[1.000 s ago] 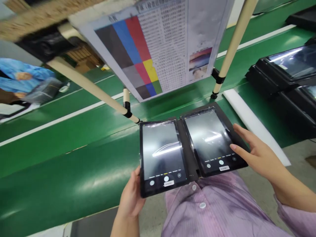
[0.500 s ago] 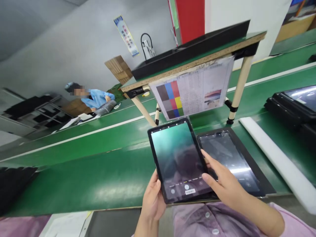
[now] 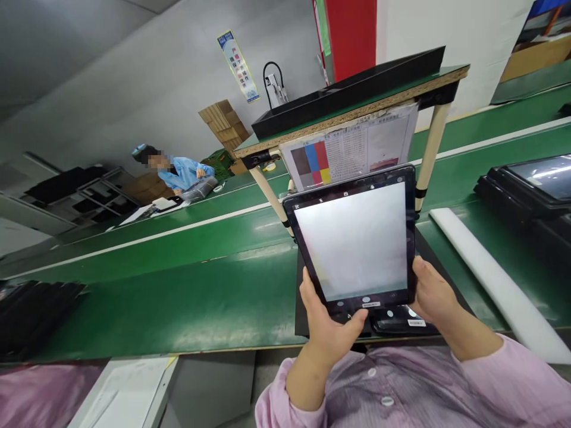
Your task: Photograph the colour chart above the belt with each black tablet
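Note:
Raised in front of me is a black-framed tablet (image 3: 352, 244), tilted, its screen lit with a pale grey-white camera picture and a small white label near its bottom edge. My left hand (image 3: 328, 327) grips its lower left corner, the thumb lying over the bottom bezel. On the opposite side, my right hand (image 3: 435, 291) is closed round the lower right edge. Beneath it, a second tablet (image 3: 401, 324) with a white label lies on a black mat (image 3: 306, 315), mostly hidden by the held one.
A small wooden-topped stand (image 3: 352, 119) carries a black tray and a colour chart sheet (image 3: 348, 154). Right of the mat lie a white foam strip (image 3: 491, 279) and stacked black trays (image 3: 526, 184). A co-worker in blue (image 3: 187, 172) sits across the green bench (image 3: 178, 309).
The tablet has moved up and right toward the chart, and its picture turned from dark green to pale white. My left thumb now lies on the bottom bezel; my right hand has closed on the edge.

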Demonstrator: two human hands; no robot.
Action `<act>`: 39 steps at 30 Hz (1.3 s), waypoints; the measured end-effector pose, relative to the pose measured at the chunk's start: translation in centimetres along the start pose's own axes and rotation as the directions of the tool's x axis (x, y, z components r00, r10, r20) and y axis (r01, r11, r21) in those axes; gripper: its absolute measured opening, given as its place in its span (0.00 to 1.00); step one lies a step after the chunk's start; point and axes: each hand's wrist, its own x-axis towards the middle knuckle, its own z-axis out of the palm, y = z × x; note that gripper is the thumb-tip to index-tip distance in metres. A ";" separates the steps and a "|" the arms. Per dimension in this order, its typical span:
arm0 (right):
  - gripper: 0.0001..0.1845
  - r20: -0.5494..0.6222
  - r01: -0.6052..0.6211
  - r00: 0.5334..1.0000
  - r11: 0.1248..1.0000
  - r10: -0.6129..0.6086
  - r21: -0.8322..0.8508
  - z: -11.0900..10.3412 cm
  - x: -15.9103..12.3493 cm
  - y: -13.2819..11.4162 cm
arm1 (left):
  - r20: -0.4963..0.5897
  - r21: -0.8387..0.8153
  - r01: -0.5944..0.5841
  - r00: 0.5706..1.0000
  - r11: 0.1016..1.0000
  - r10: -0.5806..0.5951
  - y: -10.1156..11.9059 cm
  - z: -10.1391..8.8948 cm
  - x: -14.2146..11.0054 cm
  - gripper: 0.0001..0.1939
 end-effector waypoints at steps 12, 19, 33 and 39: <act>0.38 0.017 0.007 1.000 1.000 -0.007 -0.011 -0.4 -0.1 0.6 | -0.063 0.281 -0.077 0.993 0.957 0.098 0.3 1.4 -0.7 0.64; 0.35 0.028 0.018 0.999 0.999 -0.017 -0.036 -1.1 -0.2 1.3 | -0.069 0.306 -0.113 0.988 0.945 0.140 -0.1 1.4 -0.8 0.68; 0.39 0.090 0.065 0.994 0.992 -0.055 -0.111 -1.0 -1.0 0.5 | 0.164 -0.543 0.362 0.931 0.758 -0.327 -0.5 -1.8 1.7 0.33; 0.36 0.226 0.365 0.929 0.832 -0.294 -0.418 -0.8 -1.1 -2.7 | 0.431 -0.674 0.583 0.809 0.454 -0.400 -1.7 -3.0 2.3 0.25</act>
